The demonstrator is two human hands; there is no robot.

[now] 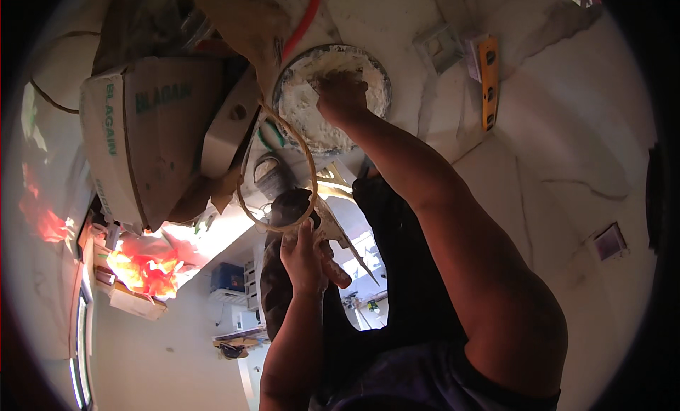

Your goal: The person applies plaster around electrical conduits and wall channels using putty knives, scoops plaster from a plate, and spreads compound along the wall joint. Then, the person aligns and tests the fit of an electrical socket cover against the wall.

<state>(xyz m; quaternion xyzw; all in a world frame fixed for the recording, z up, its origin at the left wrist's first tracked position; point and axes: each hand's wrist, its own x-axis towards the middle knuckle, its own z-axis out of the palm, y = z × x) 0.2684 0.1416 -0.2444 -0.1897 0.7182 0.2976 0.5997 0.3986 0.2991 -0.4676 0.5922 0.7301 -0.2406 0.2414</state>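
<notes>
My right hand (343, 96) reaches into a round, dark-rimmed bucket (389, 99) filled with thick whitish paste (301, 103). Its fingers are closed, and what they grip is hidden against the paste. Lower and nearer, my left hand (303, 259) is closed around a paste-smeared trowel (340, 230). The trowel's thin blade is seen almost edge-on, slanting down to the right. A pale cable loop (312, 167) hangs just above my left thumb, in front of my knee; whether it touches the hand I cannot tell.
An open cardboard box (173, 128) stands at the left, beside the bucket. A yellow spirit level (488, 82) and a small pale box (439, 48) lie on the marbled surface at right. A red hose (304, 21) runs behind the bucket. Bright sunlit patches glare at lower left.
</notes>
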